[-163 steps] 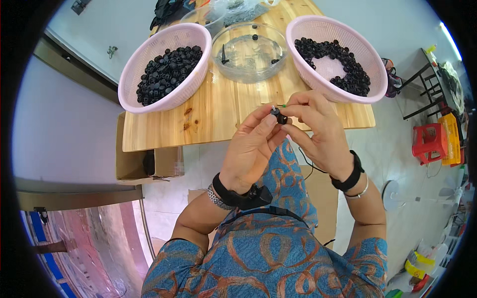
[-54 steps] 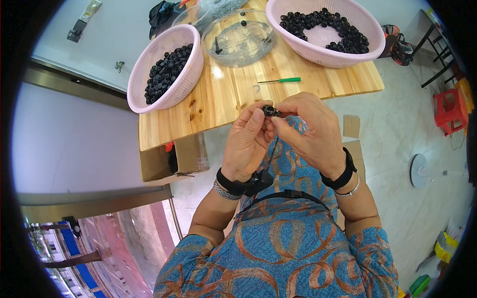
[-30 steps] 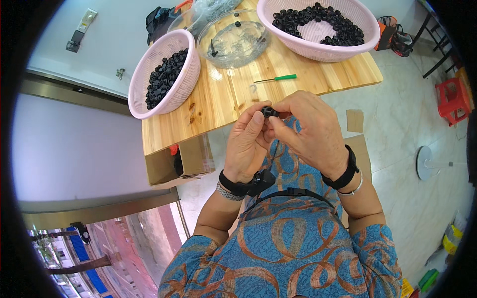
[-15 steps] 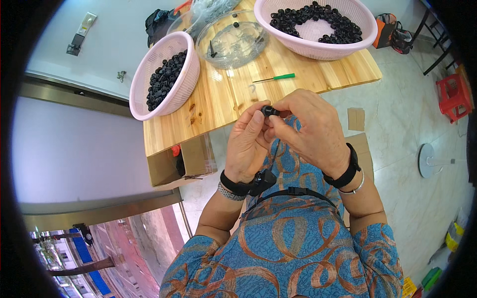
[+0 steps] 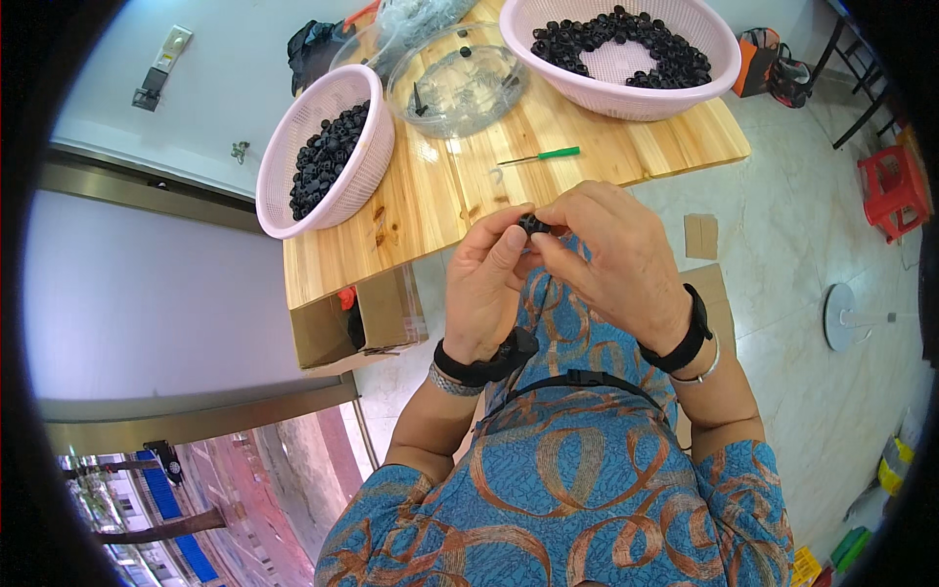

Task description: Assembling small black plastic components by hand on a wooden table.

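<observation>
Over my lap, just off the table's near edge, a small round black plastic part point(image 5: 532, 225) is pinched between both hands. My left hand point(image 5: 486, 279) grips it from the left with thumb and fingers. From the right, my right hand point(image 5: 611, 259) holds its other side between thumb and forefinger. Fingertips cover part of it. Beyond the hands, a thin screwdriver with a green handle point(image 5: 558, 153) lies on the wooden table point(image 5: 440, 186). A small clear curved piece rests by its tip.
Left on the table stands a pink basket point(image 5: 380, 147) of black parts; a larger pink basket point(image 5: 626, 103) holds more at far right. Between them sits a clear round tray point(image 5: 455, 98) with a few black pieces. A cardboard box point(image 5: 391, 308) is below; a red stool point(image 5: 892, 196) stands right.
The black part has turned between my fingers, so a different face with openings now shows. Both hands stay almost in place.
</observation>
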Demonstrator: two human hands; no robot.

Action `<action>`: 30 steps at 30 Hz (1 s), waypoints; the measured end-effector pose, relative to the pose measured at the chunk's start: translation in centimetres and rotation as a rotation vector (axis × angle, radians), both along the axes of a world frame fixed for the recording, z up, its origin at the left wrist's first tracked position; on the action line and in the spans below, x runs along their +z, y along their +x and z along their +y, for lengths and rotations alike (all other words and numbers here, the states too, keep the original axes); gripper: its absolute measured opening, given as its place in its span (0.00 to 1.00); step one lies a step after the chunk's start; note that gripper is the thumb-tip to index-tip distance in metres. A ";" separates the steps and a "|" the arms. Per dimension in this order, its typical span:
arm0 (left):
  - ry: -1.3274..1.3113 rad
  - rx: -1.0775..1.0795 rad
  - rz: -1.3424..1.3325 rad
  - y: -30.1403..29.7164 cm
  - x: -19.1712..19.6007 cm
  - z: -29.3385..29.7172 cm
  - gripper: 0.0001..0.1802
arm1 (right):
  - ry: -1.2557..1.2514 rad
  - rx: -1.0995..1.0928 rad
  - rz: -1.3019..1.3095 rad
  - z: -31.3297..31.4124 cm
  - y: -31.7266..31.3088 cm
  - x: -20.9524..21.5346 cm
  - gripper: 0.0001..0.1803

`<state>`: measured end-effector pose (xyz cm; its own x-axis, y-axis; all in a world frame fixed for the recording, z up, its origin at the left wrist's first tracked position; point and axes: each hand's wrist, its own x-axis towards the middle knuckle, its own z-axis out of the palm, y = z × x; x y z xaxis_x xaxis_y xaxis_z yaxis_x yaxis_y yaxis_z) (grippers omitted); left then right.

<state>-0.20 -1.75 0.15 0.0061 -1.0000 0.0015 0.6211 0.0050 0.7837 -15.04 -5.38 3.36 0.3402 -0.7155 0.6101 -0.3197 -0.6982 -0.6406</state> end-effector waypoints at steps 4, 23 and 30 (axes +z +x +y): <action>-0.059 0.040 -0.076 0.1 -0.4 0.0 0.12 | -0.017 0.010 0.004 0.0 0.0 -0.1 0.06; 0.002 0.140 -0.142 -0.1 0.2 0.0 0.12 | -0.089 0.039 0.020 -0.2 0.6 -0.8 0.13; 0.020 0.128 -0.070 0.2 0.2 0.1 0.11 | 0.117 0.121 -0.194 -0.3 0.5 -1.3 0.11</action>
